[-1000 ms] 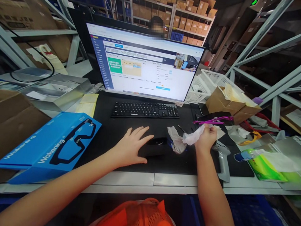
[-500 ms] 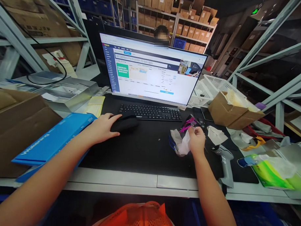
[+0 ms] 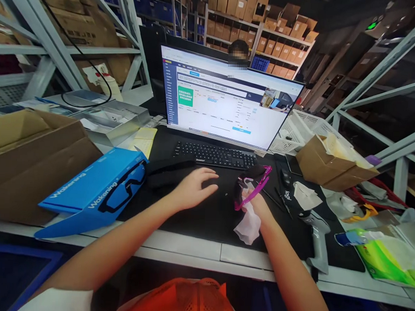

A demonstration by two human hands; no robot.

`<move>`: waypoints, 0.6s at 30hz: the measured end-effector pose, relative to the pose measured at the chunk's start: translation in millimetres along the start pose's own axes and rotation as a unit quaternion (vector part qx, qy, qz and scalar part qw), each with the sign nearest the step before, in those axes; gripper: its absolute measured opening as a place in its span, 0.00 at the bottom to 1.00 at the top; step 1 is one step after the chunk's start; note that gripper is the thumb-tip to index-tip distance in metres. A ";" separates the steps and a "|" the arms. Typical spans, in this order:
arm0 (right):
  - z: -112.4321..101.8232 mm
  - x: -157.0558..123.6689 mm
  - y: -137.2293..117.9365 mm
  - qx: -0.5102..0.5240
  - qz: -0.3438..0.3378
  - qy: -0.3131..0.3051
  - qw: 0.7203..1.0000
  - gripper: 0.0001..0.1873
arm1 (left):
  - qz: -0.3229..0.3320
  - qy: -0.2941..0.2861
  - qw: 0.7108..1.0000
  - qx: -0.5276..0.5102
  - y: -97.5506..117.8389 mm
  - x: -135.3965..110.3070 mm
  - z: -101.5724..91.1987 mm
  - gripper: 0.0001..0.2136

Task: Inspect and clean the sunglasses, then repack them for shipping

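Observation:
My right hand [image 3: 256, 205] is closed around a pair of purple-framed glasses with dark lenses [image 3: 252, 186] and a white wipe [image 3: 248, 225] that hangs below the fingers. My left hand [image 3: 194, 187] hovers open over the black desk mat [image 3: 208, 214], fingers spread and pointing at the glasses. A black pouch [image 3: 166, 171] lies on the mat just left of that hand, in front of the black keyboard [image 3: 214, 155]. A blue glasses box [image 3: 97, 190] rests tilted at the mat's left edge.
A lit monitor [image 3: 226, 99] stands behind the keyboard, a person partly hidden beyond it. A handheld scanner [image 3: 318, 236], a green tissue pack [image 3: 377, 252], a brown box [image 3: 329, 164] and a white basket [image 3: 297, 127] crowd the right. A large cardboard box [image 3: 30, 158] sits left.
My left hand let go of the black pouch near the keyboard and moved right toward the glasses. My right hand lifted the purple glasses and wipe up and nearer me. The camera swung left.

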State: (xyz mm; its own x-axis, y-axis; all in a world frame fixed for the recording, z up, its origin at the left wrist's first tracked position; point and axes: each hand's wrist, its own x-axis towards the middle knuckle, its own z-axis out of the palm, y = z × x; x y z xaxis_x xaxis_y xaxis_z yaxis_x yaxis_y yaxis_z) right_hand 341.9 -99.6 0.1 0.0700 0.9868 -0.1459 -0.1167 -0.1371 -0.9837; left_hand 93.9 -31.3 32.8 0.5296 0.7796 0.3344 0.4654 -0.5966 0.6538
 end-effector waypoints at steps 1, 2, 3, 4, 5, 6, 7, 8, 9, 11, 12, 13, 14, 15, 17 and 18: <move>-0.4 0.2 0.5 0.001 0.007 -0.008 1.000 0.29 | -0.025 -0.017 0.996 -0.085 3.8 4.8 11.6 0.17; -1.0 0.3 1.2 0.003 0.014 -0.017 1.000 0.28 | -0.056 -0.033 0.984 -0.168 5.9 10.1 22.1 0.17; -1.6 0.5 2.3 0.006 0.020 -0.027 0.999 0.28 | -0.086 -0.052 0.966 -0.239 6.4 15.8 31.0 0.17; -2.5 0.7 3.5 0.008 0.028 -0.037 0.999 0.28 | -0.109 -0.071 0.945 -0.299 5.6 21.4 38.0 0.17; -3.3 1.1 4.9 0.011 0.036 -0.050 0.998 0.28 | -0.123 -0.093 0.926 -0.345 3.9 26.4 43.2 0.19; -4.2 1.7 6.4 0.012 0.045 -0.064 0.997 0.28 | -0.129 -0.117 0.909 -0.378 1.8 30.4 46.9 0.20; -5.0 2.4 7.9 0.013 0.055 -0.079 0.995 0.28 | -0.126 -0.141 0.897 -0.400 -0.3 33.3 49.8 0.22; -5.6 3.4 9.4 0.012 0.066 -0.096 0.993 0.28 | -0.119 -0.162 0.888 -0.414 -2.2 34.8 52.3 0.23; -5.9 4.5 11.0 0.011 0.078 -0.112 0.991 0.28 | -0.111 -0.183 0.876 -0.432 -3.6 35.0 54.9 0.25; -5.2 7.0 14.2 0.006 0.101 -0.140 0.985 0.28 | -0.097 -0.217 0.853 -0.465 -4.9 32.4 61.0 0.28; -4.4 8.1 15.8 0.005 0.112 -0.149 0.982 0.28 | -0.091 -0.229 0.843 -0.478 -5.0 30.3 64.2 0.29; -3.3 9.0 17.4 0.004 0.121 -0.156 0.980 0.28 | -0.086 -0.238 0.833 -0.492 -4.8 28.2 67.0 0.29; -2.1 9.6 18.8 0.004 0.128 -0.159 0.979 0.27 | -0.081 -0.243 0.823 -0.507 -4.7 26.3 68.9 0.29; -1.1 9.8 19.9 0.003 0.133 -0.158 0.978 0.26 | -0.078 -0.240 0.812 -0.527 -4.7 25.2 69.3 0.29; -0.5 9.5 20.3 0.001 0.138 -0.147 0.979 0.25 | -0.087 -0.204 0.790 -0.572 -6.2 25.9 64.8 0.28; -1.4 9.3 19.4 -0.001 0.137 -0.137 0.981 0.24 | -0.100 -0.171 0.785 -0.588 -8.0 27.8 59.8 0.28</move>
State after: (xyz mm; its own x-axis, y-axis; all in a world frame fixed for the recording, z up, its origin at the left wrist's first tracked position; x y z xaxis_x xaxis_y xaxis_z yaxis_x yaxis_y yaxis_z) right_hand 341.6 -93.2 -20.5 -0.2324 0.8990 -0.3713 -0.0924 -0.4004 -0.9117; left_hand 147.4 -16.2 -3.7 0.7818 0.6190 0.0755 -0.3060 0.2754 0.9113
